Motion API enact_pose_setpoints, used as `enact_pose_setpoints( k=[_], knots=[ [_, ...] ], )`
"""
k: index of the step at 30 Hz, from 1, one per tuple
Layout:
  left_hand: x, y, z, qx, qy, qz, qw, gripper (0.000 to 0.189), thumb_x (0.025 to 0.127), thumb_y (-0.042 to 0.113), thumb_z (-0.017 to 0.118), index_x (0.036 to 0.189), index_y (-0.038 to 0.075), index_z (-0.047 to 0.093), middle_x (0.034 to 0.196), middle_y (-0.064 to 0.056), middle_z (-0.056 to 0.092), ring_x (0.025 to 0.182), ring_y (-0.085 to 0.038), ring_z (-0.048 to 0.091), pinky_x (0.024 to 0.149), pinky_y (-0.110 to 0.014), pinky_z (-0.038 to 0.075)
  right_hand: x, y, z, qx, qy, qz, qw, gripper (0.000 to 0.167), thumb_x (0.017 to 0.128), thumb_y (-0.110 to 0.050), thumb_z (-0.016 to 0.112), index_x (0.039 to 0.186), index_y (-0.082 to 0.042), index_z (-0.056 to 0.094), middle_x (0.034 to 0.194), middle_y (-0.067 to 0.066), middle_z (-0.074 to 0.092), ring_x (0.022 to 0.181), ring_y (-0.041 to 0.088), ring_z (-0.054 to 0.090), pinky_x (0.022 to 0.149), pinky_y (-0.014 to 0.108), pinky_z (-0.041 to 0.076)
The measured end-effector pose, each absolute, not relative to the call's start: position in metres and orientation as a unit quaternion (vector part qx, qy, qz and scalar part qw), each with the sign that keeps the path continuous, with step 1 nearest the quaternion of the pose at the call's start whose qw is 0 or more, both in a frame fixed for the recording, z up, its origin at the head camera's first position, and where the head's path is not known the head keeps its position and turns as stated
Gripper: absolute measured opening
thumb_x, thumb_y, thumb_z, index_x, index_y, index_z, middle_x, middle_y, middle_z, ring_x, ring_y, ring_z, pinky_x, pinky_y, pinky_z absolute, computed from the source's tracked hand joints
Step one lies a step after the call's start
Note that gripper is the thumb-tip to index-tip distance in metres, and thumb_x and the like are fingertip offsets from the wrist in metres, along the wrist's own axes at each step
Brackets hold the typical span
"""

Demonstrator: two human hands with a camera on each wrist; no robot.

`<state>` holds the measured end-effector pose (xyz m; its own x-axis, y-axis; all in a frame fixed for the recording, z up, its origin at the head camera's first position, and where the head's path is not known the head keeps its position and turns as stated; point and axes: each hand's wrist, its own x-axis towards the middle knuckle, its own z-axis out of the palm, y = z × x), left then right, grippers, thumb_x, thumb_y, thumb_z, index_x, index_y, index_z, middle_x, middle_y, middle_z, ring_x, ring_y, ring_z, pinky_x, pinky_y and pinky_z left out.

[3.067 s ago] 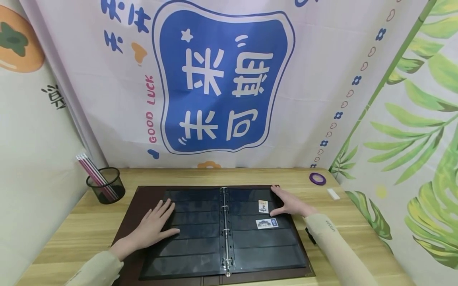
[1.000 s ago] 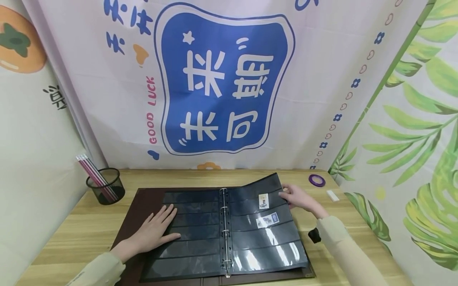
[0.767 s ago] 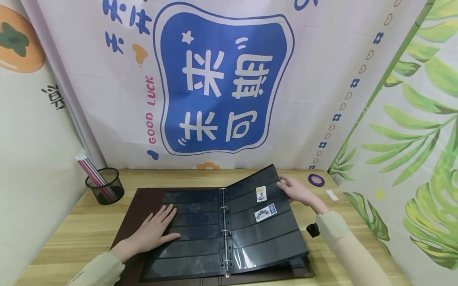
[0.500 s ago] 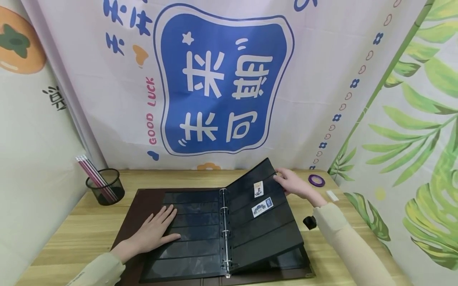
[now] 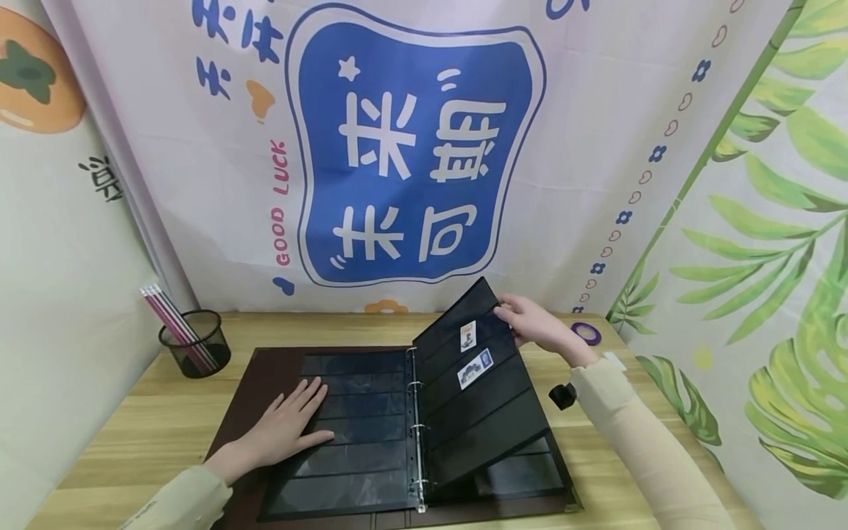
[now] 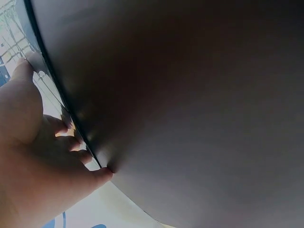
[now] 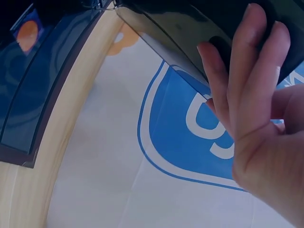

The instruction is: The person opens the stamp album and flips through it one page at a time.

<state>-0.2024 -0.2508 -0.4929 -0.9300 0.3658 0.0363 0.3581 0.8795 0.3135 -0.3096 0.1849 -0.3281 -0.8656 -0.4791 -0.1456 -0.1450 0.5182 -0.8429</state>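
A stamp album (image 5: 235, 401) with a brown cover and black pocket pages lies open on the desk. My right hand (image 5: 539, 324) pinches the outer edge of a right-hand page (image 5: 490, 427), which stands tilted up from the metal rings (image 5: 416, 423). On that page are two stamps: an upright orange and white stamp (image 5: 468, 336) and a wider blue and white stamp (image 5: 475, 369). In the right wrist view, fingers (image 7: 251, 61) lie against the raised page. My left hand (image 5: 281, 429) rests flat on the left page (image 5: 358, 471), fingers spread.
A black mesh cup (image 5: 208, 346) with pencils stands at the back left of the desk (image 5: 126, 434). At the back right lie a purple tape roll (image 5: 586, 333) and a small white block (image 5: 615, 361), partly behind the right arm. Printed cloths (image 5: 596, 147) hang behind.
My right hand has taken the right page by its edge and lifted it up and leftward, baring part of another page beneath. The left hand stays in place.
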Motion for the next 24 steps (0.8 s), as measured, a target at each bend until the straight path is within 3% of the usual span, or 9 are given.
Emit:
enact_pose_setpoints(
  k=[6,11,13,17,19,24],
  knots=[
    [-0.202,-0.251,-0.494,0.189,0.969,0.162,0.005,0.09,0.09,0.062,0.059,0.152,0.001,0.037,0.159,-0.026,0.032,0.145,-0.05,0.029,0.107,-0.075,0.025,-0.311,0.179,-0.324,-0.185,0.831,-0.483,0.204,0.047,0.109,-0.022,0.034,0.147,0.005,0.032,0.12,0.02,0.064,0.079,0.008,0.068,0.069,0.027,0.059],
    [-0.202,-0.25,-0.492,0.178,0.972,0.149,0.019,0.092,0.09,0.065,0.057,0.154,0.003,0.035,0.161,-0.023,0.029,0.147,-0.047,0.028,0.11,-0.073,0.025,-0.31,0.173,-0.327,-0.176,0.817,-0.508,0.209,0.056,0.109,-0.03,0.037,0.153,0.003,0.026,0.101,0.004,0.062,0.063,0.005,0.056,0.058,0.021,0.051],
    [-0.201,-0.25,-0.491,0.178,0.973,0.145,0.022,0.091,0.09,0.065,0.056,0.154,0.003,0.035,0.161,-0.022,0.029,0.147,-0.047,0.028,0.11,-0.073,0.026,-0.307,0.17,-0.33,-0.172,0.812,-0.519,0.207,0.061,0.108,-0.034,0.037,0.155,0.002,0.023,0.099,0.004,0.058,0.06,0.005,0.051,0.056,0.02,0.048],
    [-0.201,-0.251,-0.49,0.182,0.971,0.152,0.018,0.091,0.09,0.063,0.058,0.153,0.002,0.035,0.161,-0.023,0.029,0.147,-0.048,0.028,0.109,-0.073,0.026,-0.302,0.166,-0.339,-0.175,0.779,-0.565,0.207,0.063,0.107,-0.042,0.036,0.153,0.0,0.027,0.118,0.015,0.059,0.074,0.004,0.063,0.067,0.021,0.056],
    [-0.202,-0.252,-0.492,0.187,0.97,0.157,0.01,0.091,0.09,0.063,0.057,0.153,0.002,0.036,0.16,-0.024,0.03,0.146,-0.049,0.028,0.108,-0.074,0.025,-0.299,0.165,-0.345,-0.193,0.755,-0.59,0.211,0.062,0.108,-0.043,0.035,0.152,-0.001,0.028,0.137,0.024,0.055,0.092,0.006,0.07,0.078,0.025,0.06],
    [-0.205,-0.255,-0.5,0.194,0.967,0.164,-0.003,0.092,0.09,0.067,0.053,0.154,0.003,0.035,0.16,-0.024,0.03,0.146,-0.049,0.028,0.108,-0.074,0.025,-0.289,0.163,-0.362,-0.26,0.735,-0.592,0.203,0.061,0.108,-0.04,0.036,0.156,-0.004,0.026,0.153,0.028,0.039,0.118,0.012,0.063,0.092,0.027,0.056]
  ],
)
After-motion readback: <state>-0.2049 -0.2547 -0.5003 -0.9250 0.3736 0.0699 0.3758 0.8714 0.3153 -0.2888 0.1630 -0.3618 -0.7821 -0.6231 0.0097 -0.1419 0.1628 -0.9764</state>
